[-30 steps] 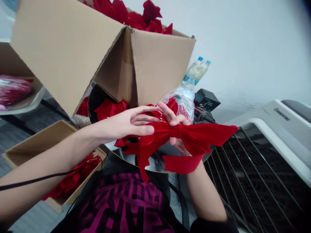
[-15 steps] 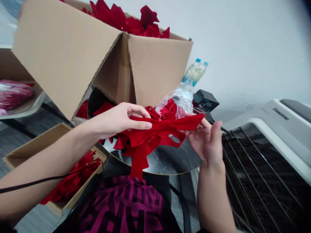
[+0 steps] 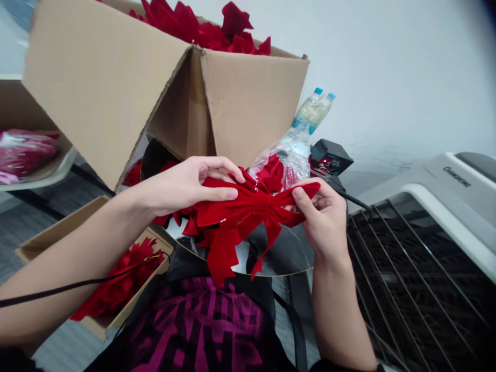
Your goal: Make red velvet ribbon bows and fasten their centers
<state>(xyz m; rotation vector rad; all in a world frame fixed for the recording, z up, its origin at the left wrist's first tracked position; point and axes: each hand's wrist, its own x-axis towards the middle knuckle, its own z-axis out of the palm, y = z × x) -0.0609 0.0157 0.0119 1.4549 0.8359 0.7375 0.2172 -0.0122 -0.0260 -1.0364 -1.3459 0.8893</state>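
Note:
A red velvet bow [image 3: 248, 212] hangs between my two hands over a small round table [image 3: 287, 256]. My left hand [image 3: 186, 183] pinches the bow's left loop between thumb and fingers. My right hand [image 3: 323, 217] grips the right loop, fingers closed on the cloth. Two notched tails of the bow hang down toward my lap. More red bows lie on the table just behind the held one.
A large open cardboard box [image 3: 163, 98] full of red bows looms behind my hands. A low box [image 3: 104, 268] with red bows sits at lower left. Plastic bag [image 3: 287, 160], two bottles [image 3: 313, 108], a black device [image 3: 329, 157] and a grilled appliance [image 3: 422, 258] stand right.
My right hand went from open beside the bow to closed on its right loop. The bow has been spread out flat and its tails now hang straight down.

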